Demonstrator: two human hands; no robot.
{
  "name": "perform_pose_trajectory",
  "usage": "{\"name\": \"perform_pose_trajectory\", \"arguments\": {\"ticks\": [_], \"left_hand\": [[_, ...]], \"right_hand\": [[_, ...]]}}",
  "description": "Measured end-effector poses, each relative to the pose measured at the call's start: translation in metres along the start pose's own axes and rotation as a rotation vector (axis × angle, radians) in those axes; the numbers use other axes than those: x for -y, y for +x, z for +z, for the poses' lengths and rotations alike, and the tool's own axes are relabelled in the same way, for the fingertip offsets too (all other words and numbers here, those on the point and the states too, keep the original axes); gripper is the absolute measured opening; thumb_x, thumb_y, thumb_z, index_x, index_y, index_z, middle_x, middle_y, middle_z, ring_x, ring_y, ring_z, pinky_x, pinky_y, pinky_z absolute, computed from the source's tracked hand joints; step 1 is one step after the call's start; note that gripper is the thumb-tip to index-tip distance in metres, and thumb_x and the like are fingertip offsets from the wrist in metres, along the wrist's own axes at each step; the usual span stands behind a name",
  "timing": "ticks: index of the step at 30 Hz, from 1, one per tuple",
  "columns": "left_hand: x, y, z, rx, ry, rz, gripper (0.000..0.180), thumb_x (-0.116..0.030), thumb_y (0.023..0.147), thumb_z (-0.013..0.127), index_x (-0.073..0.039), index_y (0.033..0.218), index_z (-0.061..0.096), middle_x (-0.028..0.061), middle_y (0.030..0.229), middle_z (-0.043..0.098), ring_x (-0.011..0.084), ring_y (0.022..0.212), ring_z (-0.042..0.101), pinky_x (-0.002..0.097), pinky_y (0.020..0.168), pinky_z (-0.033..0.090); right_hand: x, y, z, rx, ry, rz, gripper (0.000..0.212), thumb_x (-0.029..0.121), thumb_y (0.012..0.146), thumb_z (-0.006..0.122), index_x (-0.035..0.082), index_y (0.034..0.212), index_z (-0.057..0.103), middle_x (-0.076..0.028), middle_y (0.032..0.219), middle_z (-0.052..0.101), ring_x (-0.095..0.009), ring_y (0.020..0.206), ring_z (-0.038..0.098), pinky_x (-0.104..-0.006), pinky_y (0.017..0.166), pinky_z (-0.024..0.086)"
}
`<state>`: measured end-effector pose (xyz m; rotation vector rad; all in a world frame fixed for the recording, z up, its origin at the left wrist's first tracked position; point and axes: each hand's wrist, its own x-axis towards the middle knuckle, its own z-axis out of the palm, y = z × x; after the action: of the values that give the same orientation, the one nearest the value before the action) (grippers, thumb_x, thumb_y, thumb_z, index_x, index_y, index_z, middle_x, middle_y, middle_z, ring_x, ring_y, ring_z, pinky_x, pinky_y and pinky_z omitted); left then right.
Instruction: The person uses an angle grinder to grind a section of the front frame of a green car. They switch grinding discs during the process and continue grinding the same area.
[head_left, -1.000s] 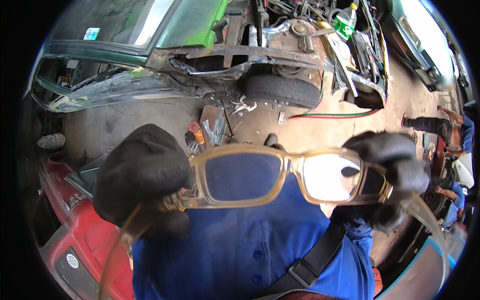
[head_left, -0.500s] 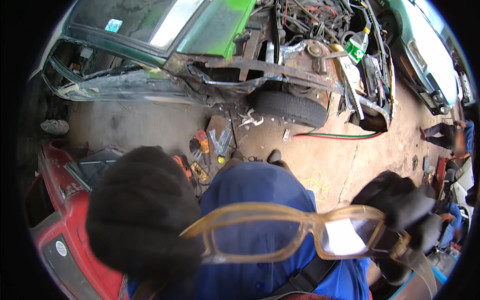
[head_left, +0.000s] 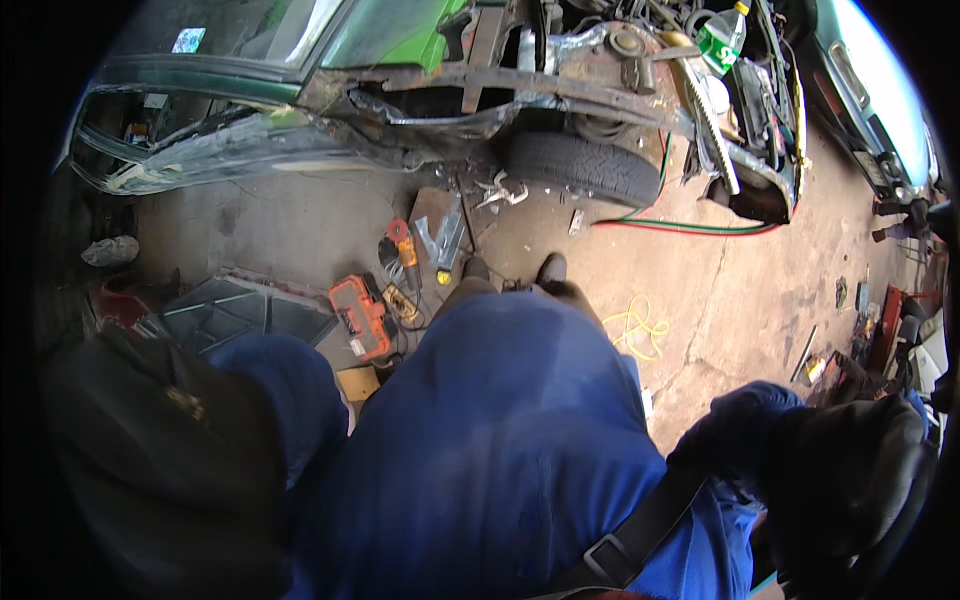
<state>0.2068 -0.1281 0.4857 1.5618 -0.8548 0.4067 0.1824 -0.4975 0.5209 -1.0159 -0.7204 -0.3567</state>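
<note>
This is a car repair workshop — a bodywork one, judging by the partly stripped car (head_left: 455, 80), its front tyre (head_left: 585, 165) and engine bay (head_left: 750, 90) exposed amid rusty bare metal. An angle grinder (head_left: 406, 252) lies on the stained, cracked floor (head_left: 760, 285) near orange-red equipment (head_left: 362, 315); red and green hoses (head_left: 690, 227) and a yellow cord (head_left: 640, 326) trail there too — and a second car (head_left: 872, 95) stands at the right.
</note>
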Motion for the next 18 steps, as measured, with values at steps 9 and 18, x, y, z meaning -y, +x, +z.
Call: {"name": "perform_pose_trajectory", "arguments": {"ticks": [9,18], "left_hand": [[0.020,0.012,0.025,-0.256,-0.001,-0.124,0.034,-0.024,0.108,0.065,0.001,0.131,0.070,0.0105,0.091,0.070,0.0195,0.072,0.062,0.0337,0.065,0.051],[0.145,-0.089,0.070,-0.555,0.030,-0.959,0.034,-0.023,0.116,0.064,-0.002,0.142,0.069,0.0089,0.099,0.076,0.0118,0.076,0.067,0.0278,0.069,0.056]], "right_hand": [[-0.019,-0.027,-0.096,-0.111,-0.158,-0.063,0.056,0.053,0.104,0.073,0.008,0.137,0.065,-0.022,0.131,0.066,-0.032,0.109,0.071,-0.0560,0.101,0.055],[-0.093,-0.069,-0.142,-0.350,-0.808,0.288,0.045,0.023,0.118,0.053,-0.008,0.151,0.060,-0.028,0.133,0.074,-0.034,0.104,0.080,-0.0510,0.097,0.066]]}}
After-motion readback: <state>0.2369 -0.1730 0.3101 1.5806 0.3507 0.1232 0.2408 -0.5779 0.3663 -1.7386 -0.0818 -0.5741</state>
